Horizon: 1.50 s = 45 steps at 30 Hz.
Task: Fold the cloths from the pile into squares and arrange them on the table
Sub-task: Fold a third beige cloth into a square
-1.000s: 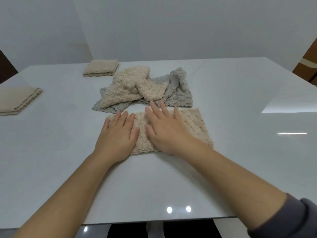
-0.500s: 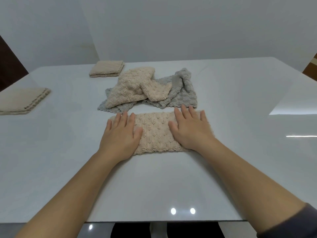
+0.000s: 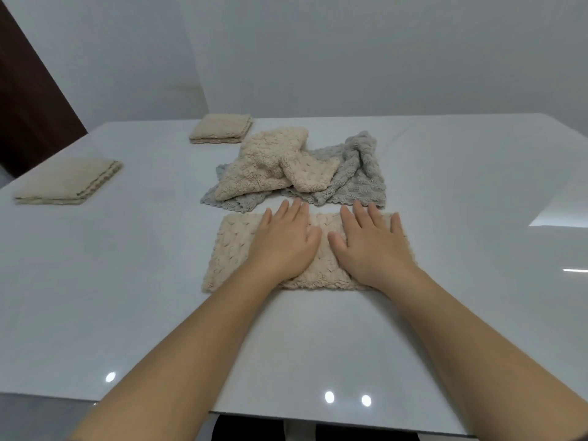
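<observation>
Smoothing of a half-folded cloth seems to be the step in hand. The beige cloth (image 3: 232,249) lies as a long rectangle on the white table (image 3: 127,297), just in front of the pile (image 3: 296,176), where a crumpled beige cloth (image 3: 270,163) rests on a grey cloth (image 3: 359,179). The left hand (image 3: 283,246) and the right hand (image 3: 372,249) press flat on the rectangle, side by side, with the thumbs almost meeting. The fingers (image 3: 299,214) are straight and a little spread, and they grasp nothing. At the left side of the table lie a far folded square (image 3: 221,128) and a near folded square (image 3: 68,183), well apart from each other. I judge that the next move needs one short end of the rectangle to be pinched and carried over onto the other end, with the edges matched, so that a square results. The fabric looks thick and fluffy and may spring up, so a firm press afterwards seems wise.
</observation>
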{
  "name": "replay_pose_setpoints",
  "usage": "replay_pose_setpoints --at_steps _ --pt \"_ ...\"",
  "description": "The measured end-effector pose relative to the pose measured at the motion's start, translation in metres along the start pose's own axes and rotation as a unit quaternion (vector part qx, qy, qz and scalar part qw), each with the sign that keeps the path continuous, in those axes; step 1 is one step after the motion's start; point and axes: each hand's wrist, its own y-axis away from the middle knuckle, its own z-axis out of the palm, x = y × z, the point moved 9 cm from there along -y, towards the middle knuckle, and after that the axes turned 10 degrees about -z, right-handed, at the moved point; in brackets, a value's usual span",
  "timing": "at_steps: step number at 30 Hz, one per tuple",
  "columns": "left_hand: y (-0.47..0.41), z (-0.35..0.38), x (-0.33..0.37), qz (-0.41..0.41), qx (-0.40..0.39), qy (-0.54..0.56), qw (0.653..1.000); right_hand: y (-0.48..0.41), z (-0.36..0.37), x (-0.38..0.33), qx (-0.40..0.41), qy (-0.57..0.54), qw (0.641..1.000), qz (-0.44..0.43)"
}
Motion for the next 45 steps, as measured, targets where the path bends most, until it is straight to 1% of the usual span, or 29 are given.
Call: replay_pose_setpoints --at_steps 6,12,17,19,21,22,24,25,27,29,30,31,32,35,36,38,41,43,45 --pt "0.004 -0.008 -0.052 -0.041 0.008 -0.011 0.999 0.001 -0.001 -0.001 -0.004 -0.008 1.000 -0.002" --pt "0.006 -0.010 -0.062 -0.044 0.013 -0.014 0.999 0.003 -0.002 -0.001 -0.005 -0.008 1.000 -0.004" --pt "0.017 -0.011 -0.094 -0.100 0.004 -0.023 0.995 0.005 -0.005 -0.003 -0.002 -0.018 1.000 -0.008" --pt "0.018 -0.012 -0.095 -0.103 0.006 -0.017 0.994 0.006 -0.015 -0.015 0.030 -0.006 0.999 -0.034" --pt "0.017 -0.012 -0.095 -0.101 0.010 -0.015 0.995 0.010 -0.022 -0.041 0.067 0.011 0.993 -0.091" --pt "0.016 -0.012 -0.095 -0.102 0.011 -0.014 0.995 0.013 -0.020 -0.056 0.070 0.009 0.990 -0.121" --pt "0.018 -0.013 -0.094 -0.105 0.018 -0.008 0.994 0.015 -0.004 -0.077 0.040 0.003 0.986 -0.160" --pt "0.019 -0.017 -0.094 -0.105 0.035 -0.006 0.994 0.014 0.006 -0.082 0.021 0.007 0.986 -0.166" --pt "0.026 -0.031 -0.088 -0.092 0.105 -0.015 0.990 0.012 0.015 -0.081 0.000 0.016 0.986 -0.164" --pt "0.035 -0.046 -0.075 -0.059 0.175 -0.030 0.982 0.011 0.016 -0.080 -0.004 0.019 0.987 -0.162" --pt "0.039 -0.049 -0.068 -0.042 0.191 -0.028 0.980 0.012 0.016 -0.080 -0.004 0.021 0.987 -0.162" --pt "0.042 -0.048 -0.063 -0.028 0.187 -0.019 0.982 0.012 0.015 -0.080 -0.005 0.022 0.987 -0.162" --pt "0.043 -0.043 -0.058 -0.020 0.164 -0.006 0.986 0.012 0.015 -0.081 -0.007 0.022 0.987 -0.162" --pt "0.041 -0.016 -0.056 -0.018 0.044 0.004 0.999 0.012 0.013 -0.080 -0.019 -0.006 0.987 -0.162" --pt "0.040 -0.011 -0.058 -0.020 0.023 -0.005 1.000 0.012 0.012 -0.078 -0.020 -0.024 0.987 -0.156" --pt "0.038 -0.008 -0.061 -0.023 0.014 -0.017 0.999 0.011 0.008 -0.064 -0.013 -0.043 0.991 -0.123" --pt "0.037 -0.008 -0.060 -0.023 0.015 -0.024 0.999 0.010 0.005 -0.035 -0.014 -0.023 0.998 -0.057" --pt "0.039 -0.009 -0.059 -0.025 0.016 -0.026 0.999 0.012 0.006 -0.029 -0.022 -0.017 0.998 -0.049" --pt "0.041 -0.014 -0.057 -0.032 0.034 -0.027 0.999 0.012 0.005 -0.030 -0.016 -0.013 0.999 -0.047"
